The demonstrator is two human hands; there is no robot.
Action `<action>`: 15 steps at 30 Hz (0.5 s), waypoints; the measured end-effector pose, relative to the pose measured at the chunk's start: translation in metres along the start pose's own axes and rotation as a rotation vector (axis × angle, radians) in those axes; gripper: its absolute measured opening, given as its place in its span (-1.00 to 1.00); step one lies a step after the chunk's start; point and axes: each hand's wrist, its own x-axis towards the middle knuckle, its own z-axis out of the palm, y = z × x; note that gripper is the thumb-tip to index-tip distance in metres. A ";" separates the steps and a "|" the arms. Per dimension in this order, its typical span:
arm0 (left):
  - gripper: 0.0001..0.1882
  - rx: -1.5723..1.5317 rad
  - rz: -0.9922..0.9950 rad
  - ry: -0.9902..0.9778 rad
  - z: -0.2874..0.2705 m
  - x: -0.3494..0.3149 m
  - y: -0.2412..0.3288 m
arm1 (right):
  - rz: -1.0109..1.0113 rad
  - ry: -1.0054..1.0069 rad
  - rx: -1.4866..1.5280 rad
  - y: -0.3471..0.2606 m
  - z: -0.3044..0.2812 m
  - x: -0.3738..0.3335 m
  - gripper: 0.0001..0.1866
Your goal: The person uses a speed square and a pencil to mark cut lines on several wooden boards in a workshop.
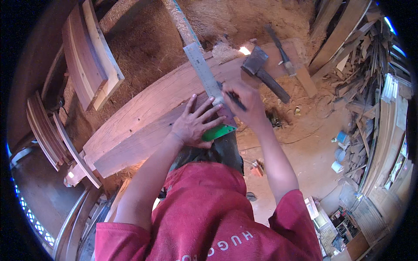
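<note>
My left hand lies with fingers spread on a try square, pressing it against a brown wooden board. The square has a long metal blade with ruler marks and a green stock toward my body. Beside the blade, my right hand is closed around a dark pencil; its tip is hidden by the fingers. A wider reddish board with a curved outer edge lies along the far side of the brown board.
A wooden mallet rests beyond my right hand, with a chisel farther right. Curved planks stand at the left. Scrap wood is heaped at the right. Shavings cover the ground ahead.
</note>
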 end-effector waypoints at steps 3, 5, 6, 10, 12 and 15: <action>0.03 0.023 -0.018 -0.003 -0.005 -0.003 0.002 | 0.089 -0.083 -0.005 -0.014 -0.021 -0.065 -0.89; 0.05 0.036 -0.032 0.022 -0.001 -0.003 0.002 | 0.112 -0.110 -0.016 -0.021 -0.039 -0.105 -0.89; 0.06 0.064 -0.049 -0.016 -0.003 -0.003 0.005 | 0.099 -0.118 -0.008 -0.023 -0.047 -0.122 -0.89; -0.07 0.146 -0.168 0.040 0.008 -0.016 0.047 | 0.368 0.056 0.002 -0.012 -0.087 -0.178 -0.89; -0.29 0.157 -0.369 0.170 0.032 -0.032 0.076 | 0.492 0.068 -0.011 0.017 -0.109 -0.199 -0.87; -0.44 0.115 -0.600 0.350 0.044 -0.071 0.121 | 0.580 0.091 -0.068 0.065 -0.133 -0.226 -0.81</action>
